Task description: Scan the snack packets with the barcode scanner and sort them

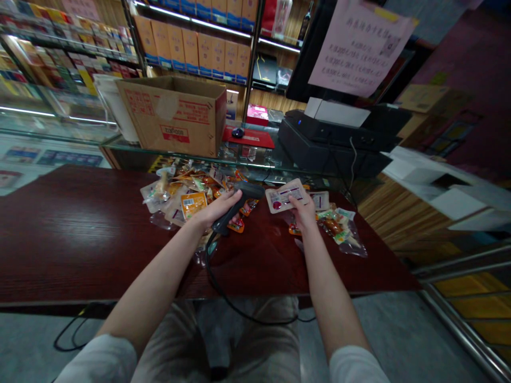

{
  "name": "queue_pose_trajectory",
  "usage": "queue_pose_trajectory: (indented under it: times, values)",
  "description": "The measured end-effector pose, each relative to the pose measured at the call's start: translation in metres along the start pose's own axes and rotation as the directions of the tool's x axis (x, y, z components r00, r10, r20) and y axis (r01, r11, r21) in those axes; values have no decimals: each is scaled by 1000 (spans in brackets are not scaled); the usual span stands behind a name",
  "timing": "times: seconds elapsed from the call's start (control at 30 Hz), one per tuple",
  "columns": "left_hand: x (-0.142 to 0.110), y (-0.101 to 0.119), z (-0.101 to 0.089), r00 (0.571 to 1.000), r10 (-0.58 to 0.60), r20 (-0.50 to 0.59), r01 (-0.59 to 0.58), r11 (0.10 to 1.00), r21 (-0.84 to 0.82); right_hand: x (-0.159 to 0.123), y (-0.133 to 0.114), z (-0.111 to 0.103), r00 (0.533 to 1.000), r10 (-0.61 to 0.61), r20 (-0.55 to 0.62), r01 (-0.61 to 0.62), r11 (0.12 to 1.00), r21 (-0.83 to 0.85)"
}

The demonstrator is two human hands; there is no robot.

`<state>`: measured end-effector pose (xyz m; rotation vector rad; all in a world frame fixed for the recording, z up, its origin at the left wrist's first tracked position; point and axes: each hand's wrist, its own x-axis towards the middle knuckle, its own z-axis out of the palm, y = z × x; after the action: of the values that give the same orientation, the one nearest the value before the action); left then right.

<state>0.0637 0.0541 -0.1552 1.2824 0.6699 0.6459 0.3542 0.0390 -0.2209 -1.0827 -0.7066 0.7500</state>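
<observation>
A black handheld barcode scanner point(229, 215) is gripped in my left hand point(219, 209), its head turned to the right and its cable hanging down past the table edge. My right hand point(304, 211) holds a pale snack packet point(285, 197), thumb on its printed face. The scanner's head and the packet are close but apart. Beside and behind my left hand spreads a pile of packaged snacks point(194, 204), with an orange packet on top. Several more packets point(339, 226) lie right of my right hand, partly hidden by it.
The dark red tabletop point(80, 229) stretches left. Behind it, a cardboard box point(175, 117), a computer mouse point(238, 132) and a red mat point(259, 139) sit on a glass counter. Black machines point(331, 143) stand back right. The scanner's cable point(239, 315) loops over my lap.
</observation>
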Motion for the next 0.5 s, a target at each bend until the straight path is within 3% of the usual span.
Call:
queue_pose_trajectory:
  times: [0.3,0.43,0.5]
  values:
    - [9,-13,-2,993,58,103,-59,998,5,3,6,2,1000,-17,5,17,1000,-20]
    - [6,-11,2,997,56,45,-56,998,-8,5,8,0,1000,-20,3,20,996,-86]
    - [5,-8,2,998,62,-12,-62,998,-27,7,7,-4,995,-100,-24,93,973,-210]
